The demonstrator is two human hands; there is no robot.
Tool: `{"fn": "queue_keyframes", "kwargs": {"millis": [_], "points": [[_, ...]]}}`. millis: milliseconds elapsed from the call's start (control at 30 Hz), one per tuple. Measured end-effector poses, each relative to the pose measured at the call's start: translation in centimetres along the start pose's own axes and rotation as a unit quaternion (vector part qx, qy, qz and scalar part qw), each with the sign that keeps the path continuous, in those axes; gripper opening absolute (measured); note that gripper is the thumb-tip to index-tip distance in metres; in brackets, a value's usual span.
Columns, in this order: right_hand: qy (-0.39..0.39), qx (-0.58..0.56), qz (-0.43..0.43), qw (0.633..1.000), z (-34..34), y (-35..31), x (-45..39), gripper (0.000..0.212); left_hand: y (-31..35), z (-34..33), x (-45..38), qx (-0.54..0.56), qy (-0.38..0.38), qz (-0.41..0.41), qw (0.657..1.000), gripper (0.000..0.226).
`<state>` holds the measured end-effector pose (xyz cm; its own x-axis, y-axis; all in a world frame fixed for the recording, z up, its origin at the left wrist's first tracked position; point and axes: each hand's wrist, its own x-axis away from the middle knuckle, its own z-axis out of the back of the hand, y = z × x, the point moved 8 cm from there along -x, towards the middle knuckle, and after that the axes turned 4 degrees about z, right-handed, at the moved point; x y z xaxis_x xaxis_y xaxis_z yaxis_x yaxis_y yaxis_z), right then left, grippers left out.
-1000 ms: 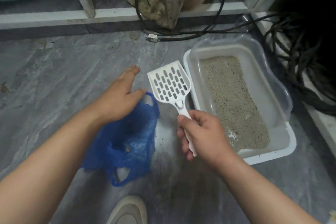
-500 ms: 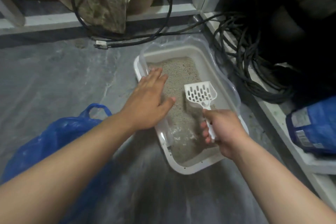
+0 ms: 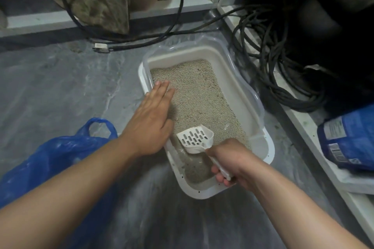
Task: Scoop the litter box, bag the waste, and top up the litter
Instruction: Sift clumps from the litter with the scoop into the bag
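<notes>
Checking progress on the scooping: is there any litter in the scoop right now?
No. The scoop, gripped by the right hand above the litter box, shows bare slots with nothing in it.

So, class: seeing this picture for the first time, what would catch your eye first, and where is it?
The white litter box of pale litter sits mid-frame on the grey floor. The right hand grips a slotted white scoop at its near end, while the left hand lies flat over its left rim. A blue plastic bag lies at lower left.
</notes>
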<state>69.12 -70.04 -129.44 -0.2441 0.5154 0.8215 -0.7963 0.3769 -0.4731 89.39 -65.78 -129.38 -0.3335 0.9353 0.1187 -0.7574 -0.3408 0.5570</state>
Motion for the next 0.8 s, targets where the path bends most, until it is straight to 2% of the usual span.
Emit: {"fn": "queue_keyframes", "kwargs": {"millis": [100,333,433,800], "points": [[-0.019,0.002,0.005,1.000,-1.0,-0.6,-1.1,0.015,-0.4,0.2,0.7,0.029,0.026,0.026,0.999,0.087],[-0.033,-0.034,0.055,0.997,-3.0,-3.3,-4.7,0.019,-2.2,0.2,1.8,-0.007,0.023,0.030,0.999,0.084],[-0.027,-0.055,0.072,0.996,-3.8,-4.4,-5.7,0.011,-1.5,0.0,1.3,0.008,0.028,0.031,0.999,0.082],[-0.011,-0.097,0.121,0.988,-5.1,-8.4,-8.7,0.016,-1.1,0.1,1.2,0.049,0.032,0.042,0.997,0.081]]}}
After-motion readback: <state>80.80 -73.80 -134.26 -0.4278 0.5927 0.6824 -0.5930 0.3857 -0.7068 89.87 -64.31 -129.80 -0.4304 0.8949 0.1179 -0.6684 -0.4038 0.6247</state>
